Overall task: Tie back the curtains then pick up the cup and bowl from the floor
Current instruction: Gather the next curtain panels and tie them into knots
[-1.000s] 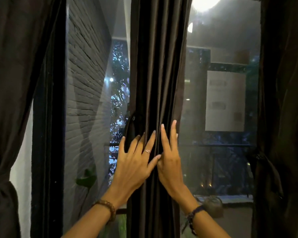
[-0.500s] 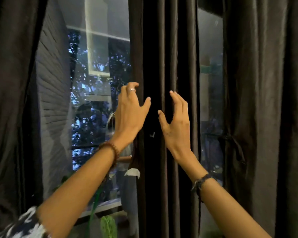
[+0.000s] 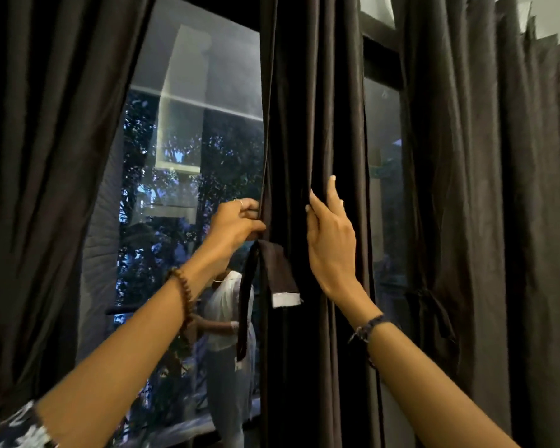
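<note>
A dark brown middle curtain hangs in folds in front of the window. My left hand pinches its left edge, fingers curled round the cloth. A dark tie-back strap with a white end patch dangles just below that hand. My right hand grips a fold on the curtain's right side, thumb in front and fingers tucked into the pleat. No cup or bowl is in view.
A second dark curtain hangs at the left. At the right, another curtain is gathered by a knotted tie. The window glass shows trees outside and a person's reflection.
Both hands went from flat on the cloth to grasping it, left on the edge and right on a fold. The tie-back strap has come into sight below my left hand.
</note>
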